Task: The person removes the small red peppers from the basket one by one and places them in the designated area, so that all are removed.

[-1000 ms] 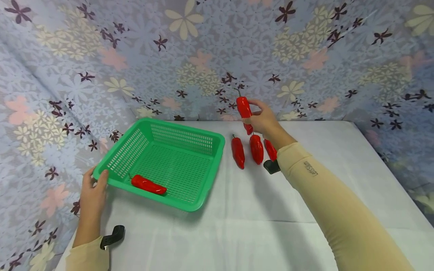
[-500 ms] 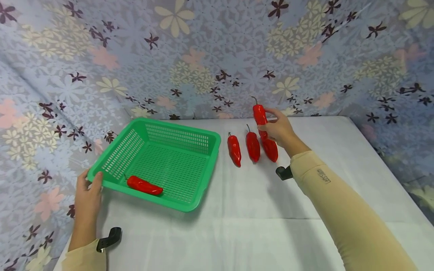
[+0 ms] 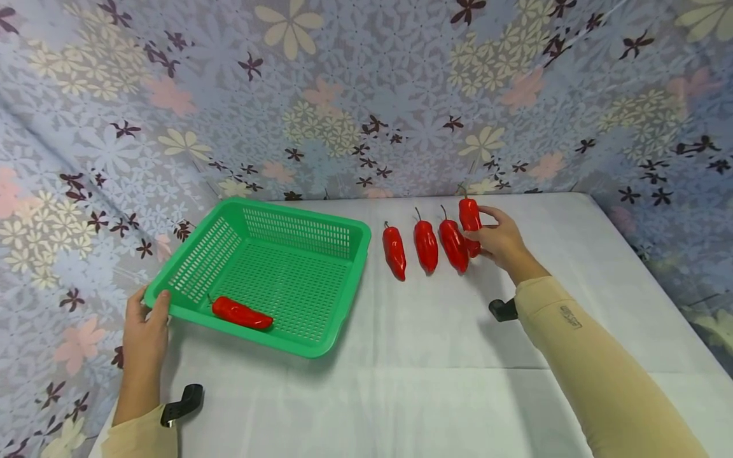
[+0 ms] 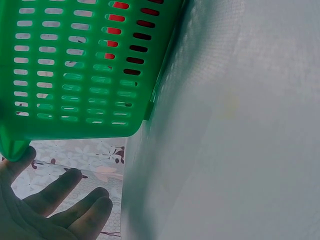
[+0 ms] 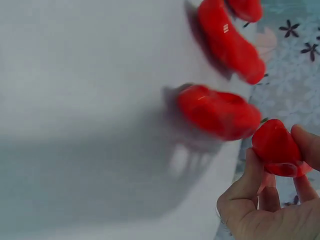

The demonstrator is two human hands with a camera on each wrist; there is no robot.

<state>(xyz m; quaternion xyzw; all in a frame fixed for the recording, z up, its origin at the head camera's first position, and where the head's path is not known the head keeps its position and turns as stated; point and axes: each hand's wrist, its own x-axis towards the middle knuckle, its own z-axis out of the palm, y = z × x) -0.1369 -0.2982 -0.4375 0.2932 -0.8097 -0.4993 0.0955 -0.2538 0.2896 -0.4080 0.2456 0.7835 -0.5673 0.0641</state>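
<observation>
Carrying: the right hand (image 3: 499, 240) pinches a red pepper (image 3: 471, 217) between thumb and fingers, as the right wrist view shows plainly (image 5: 276, 148).
Change: a second ago this held pepper was up in the air above the row, in front of the flowered cloth; now it has come down and to the right, to the far right end of the row on the counter (image 3: 435, 356).
Held pepper now: low, just beside the rightmost lying pepper (image 3: 453, 244); whether its tip already touches the counter cannot be told.
Row: three peppers lie side by side, stems pointing away: the left one (image 3: 394, 252), the middle one (image 3: 426, 245) and that right one.
Left hand: the left hand (image 3: 144, 334) grips the near left corner of the green basket (image 3: 343, 280), thumb over the rim; in the left wrist view its other fingers (image 4: 75, 200) lie loosely curled under the corner. It has not shifted.
Basket contents: one red pepper in the basket (image 3: 240, 314) lies near the front wall, unchanged.
Meaning: judging from the descent, the held pepper seems about to become a fourth in the row rather than go into the basket; the hand has not let go.
</observation>
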